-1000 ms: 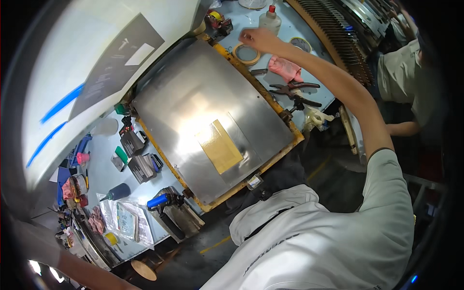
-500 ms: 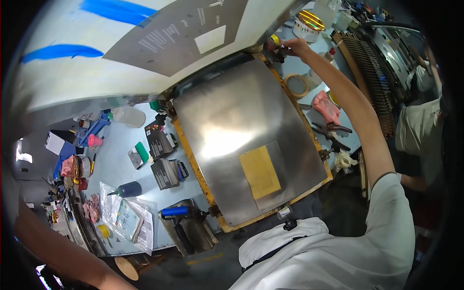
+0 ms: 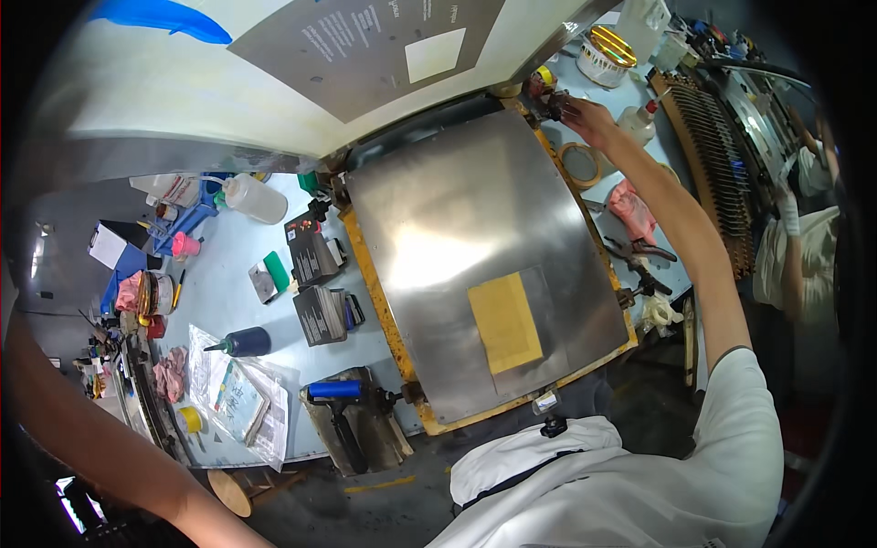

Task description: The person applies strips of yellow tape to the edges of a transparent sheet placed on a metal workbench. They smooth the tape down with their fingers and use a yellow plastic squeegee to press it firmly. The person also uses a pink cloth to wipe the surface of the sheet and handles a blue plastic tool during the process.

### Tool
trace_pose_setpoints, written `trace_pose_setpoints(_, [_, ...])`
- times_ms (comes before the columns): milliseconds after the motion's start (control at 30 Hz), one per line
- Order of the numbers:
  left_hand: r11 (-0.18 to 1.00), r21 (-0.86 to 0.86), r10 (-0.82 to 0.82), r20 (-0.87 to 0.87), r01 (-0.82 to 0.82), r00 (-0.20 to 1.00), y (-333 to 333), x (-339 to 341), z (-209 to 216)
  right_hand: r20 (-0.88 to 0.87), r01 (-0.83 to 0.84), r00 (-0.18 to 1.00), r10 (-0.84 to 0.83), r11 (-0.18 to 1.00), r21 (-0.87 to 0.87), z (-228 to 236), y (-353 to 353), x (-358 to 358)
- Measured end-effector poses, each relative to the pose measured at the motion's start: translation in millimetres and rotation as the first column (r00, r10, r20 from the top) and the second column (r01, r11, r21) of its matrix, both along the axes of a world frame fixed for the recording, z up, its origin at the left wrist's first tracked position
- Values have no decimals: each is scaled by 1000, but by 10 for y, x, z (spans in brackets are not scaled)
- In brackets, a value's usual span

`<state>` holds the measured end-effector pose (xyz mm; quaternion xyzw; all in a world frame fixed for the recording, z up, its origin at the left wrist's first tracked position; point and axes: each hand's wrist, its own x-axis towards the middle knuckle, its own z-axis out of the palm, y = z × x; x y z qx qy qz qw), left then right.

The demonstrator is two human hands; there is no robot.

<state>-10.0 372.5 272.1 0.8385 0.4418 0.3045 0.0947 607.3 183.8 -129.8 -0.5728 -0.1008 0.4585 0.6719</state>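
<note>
My right hand [image 3: 589, 121] reaches to the far right corner of a flat metal plate [image 3: 429, 201]. Its fingers close round a dark clamp-like fitting [image 3: 554, 106] beside the hinged end of a raised screen frame [image 3: 301, 146]. A yellow rectangle of tape or paper [image 3: 505, 321] lies on the plate's near part, under a clear sheet. My left forearm [image 3: 100, 438] rises along the lower left rim; the hand itself is out of sight.
Left table: ink boxes [image 3: 320, 315], dark squeeze bottle [image 3: 245, 342], blue-handled squeegee-like tool [image 3: 336, 391], plastic-bagged papers [image 3: 239, 402]. Right side: tape roll [image 3: 580, 166], pink rag [image 3: 630, 212], pliers [image 3: 644, 249], red-capped bottle [image 3: 639, 121], wooden rack [image 3: 699, 169]. Another person [image 3: 804, 265] stands far right.
The view has shifted, so the plate and table sit slightly further right. My right hand stays at the corner fitting, its wrist turned a little. The left arm has shifted slightly.
</note>
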Motion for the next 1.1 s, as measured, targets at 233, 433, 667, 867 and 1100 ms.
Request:
trace_pose_setpoints(233, [1000, -14, -22, 6, 22, 1000, 200, 238, -285, -48, -59, 998, 52, 982, -179, -98, -103, -15])
trace_pose_setpoints(433, [999, -18, -39, 15, 39, 999, 275, 405, -431, 808, -148, 587, 45, 988, 53, 795, -350, -1159])
trace_pose_setpoints(667, [999, -21, -35, 19, 35, 999, 300, 388, -496, 889, -553, 455, -50, 766, 326, 1835, -302, -2797])
trace_pose_setpoints(867, [997, -18, -74, 30, 75, 997, 332, 518, -544, 893, -537, 306, -330, 715, 448, 2178, -12, -3174])
trace_pose_setpoints(1100, [996, -19, -89, 38, 90, 995, 354, 545, -609, 854, -505, 353, -381, 691, 517, 2203, 232, -3190])
